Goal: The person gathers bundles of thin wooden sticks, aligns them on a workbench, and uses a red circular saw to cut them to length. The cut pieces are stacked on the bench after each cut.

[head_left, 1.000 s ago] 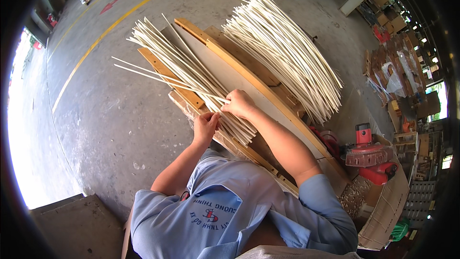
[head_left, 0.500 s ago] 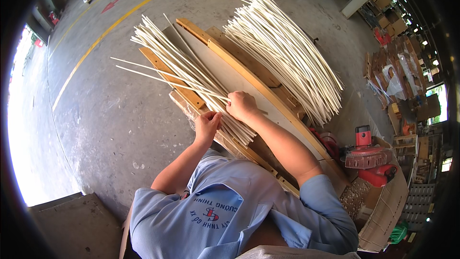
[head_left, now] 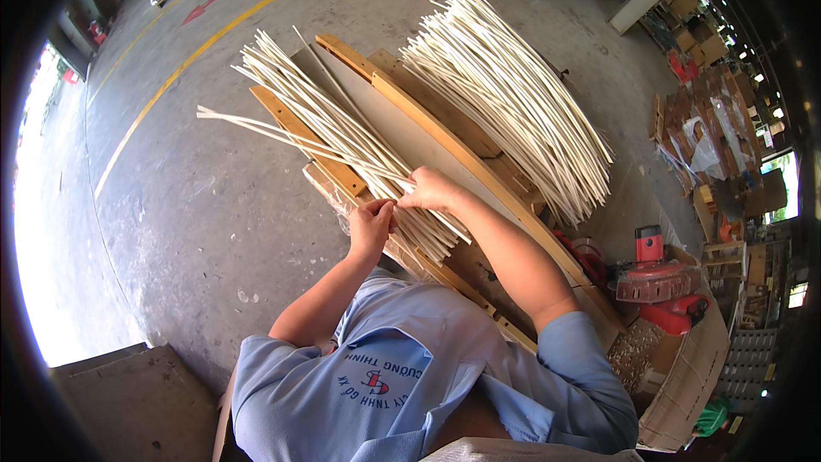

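Nearest the curved pale wooden frame, the left hand curls closed around the lower ends of the thin cream rattan rods lying across it. The right hand pinches one rod there. Beyond the frame lies a large bundle of white rods.

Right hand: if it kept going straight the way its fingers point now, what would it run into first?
The right hand points left across the small bundle of pale rattan rods, which it already grips. Beyond them lies the curved wooden frame rail, then bare concrete floor, though depth is uncertain.
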`<action>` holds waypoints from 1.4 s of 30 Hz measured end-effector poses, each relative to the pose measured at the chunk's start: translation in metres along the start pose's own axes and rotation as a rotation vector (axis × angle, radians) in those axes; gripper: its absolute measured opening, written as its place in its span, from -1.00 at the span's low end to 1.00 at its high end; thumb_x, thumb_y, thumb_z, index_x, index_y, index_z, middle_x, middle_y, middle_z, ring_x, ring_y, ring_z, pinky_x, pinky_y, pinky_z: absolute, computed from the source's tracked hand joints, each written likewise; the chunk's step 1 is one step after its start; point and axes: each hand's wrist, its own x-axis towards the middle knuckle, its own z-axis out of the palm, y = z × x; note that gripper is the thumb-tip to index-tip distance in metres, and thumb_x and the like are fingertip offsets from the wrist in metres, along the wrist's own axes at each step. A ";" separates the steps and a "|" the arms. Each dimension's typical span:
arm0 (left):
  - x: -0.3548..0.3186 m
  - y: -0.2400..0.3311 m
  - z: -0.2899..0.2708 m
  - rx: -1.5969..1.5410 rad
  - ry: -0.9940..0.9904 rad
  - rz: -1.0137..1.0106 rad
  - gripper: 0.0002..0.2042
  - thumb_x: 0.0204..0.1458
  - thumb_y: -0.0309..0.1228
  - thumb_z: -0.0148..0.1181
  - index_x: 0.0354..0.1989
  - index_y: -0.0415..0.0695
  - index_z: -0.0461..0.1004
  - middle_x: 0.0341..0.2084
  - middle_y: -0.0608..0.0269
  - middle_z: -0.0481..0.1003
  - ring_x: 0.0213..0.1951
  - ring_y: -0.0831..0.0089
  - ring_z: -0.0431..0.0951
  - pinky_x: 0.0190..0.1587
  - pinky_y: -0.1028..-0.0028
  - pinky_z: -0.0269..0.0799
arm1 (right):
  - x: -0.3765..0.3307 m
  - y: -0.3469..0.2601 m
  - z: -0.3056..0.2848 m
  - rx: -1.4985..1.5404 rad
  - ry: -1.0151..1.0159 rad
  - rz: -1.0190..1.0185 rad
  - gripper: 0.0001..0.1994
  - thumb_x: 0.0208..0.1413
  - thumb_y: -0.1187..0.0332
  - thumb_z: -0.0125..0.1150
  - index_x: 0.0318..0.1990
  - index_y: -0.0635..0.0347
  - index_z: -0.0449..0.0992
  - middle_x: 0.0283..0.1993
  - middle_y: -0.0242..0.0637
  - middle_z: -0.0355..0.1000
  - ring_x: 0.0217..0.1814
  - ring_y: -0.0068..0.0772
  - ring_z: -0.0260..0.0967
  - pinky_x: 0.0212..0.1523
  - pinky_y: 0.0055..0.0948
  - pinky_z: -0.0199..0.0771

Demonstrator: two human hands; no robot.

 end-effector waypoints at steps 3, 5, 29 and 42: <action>-0.002 0.002 0.002 -0.063 -0.038 -0.030 -0.73 0.35 -0.36 0.17 -0.07 -0.31 0.71 -0.58 0.31 0.56 -0.58 0.61 0.48 -0.53 0.54 0.39 | 0.000 0.001 0.010 -0.164 0.005 0.111 -0.51 -0.18 0.17 0.55 -0.06 0.25 0.72 -0.09 0.10 0.68 -0.01 0.03 0.69 0.07 -0.12 0.67; 0.000 0.002 0.000 -0.082 -0.064 -0.059 -0.73 0.36 -0.36 0.15 -0.04 -0.30 0.70 -0.57 0.31 0.55 -0.58 0.60 0.48 -0.52 0.53 0.39 | -0.001 0.001 0.011 -0.183 0.020 0.116 -0.53 -0.17 0.18 0.55 -0.07 0.21 0.73 -0.08 0.08 0.68 0.01 0.05 0.68 0.08 -0.09 0.67; -0.005 0.036 0.035 0.128 -0.336 0.301 -0.62 0.32 -0.31 0.31 0.19 -0.33 0.57 -0.39 0.24 0.65 -0.34 0.57 0.60 -0.27 0.52 0.50 | -0.157 0.026 -0.077 0.644 0.062 -0.111 -0.73 0.31 0.19 0.45 -0.02 0.16 0.62 -0.44 -0.55 0.44 -0.60 -0.75 0.25 -0.58 -0.59 0.39; -0.079 0.199 0.212 -0.403 -1.421 0.454 -0.58 0.23 -0.36 0.41 0.22 -0.24 0.55 -0.55 0.35 0.35 -0.44 0.43 0.35 -0.28 0.36 0.40 | -0.248 0.084 -0.014 0.512 0.814 -0.059 -0.68 0.28 0.14 0.41 -0.14 0.25 0.58 -0.52 -0.29 0.51 -0.51 -0.36 0.50 -0.40 -0.29 0.51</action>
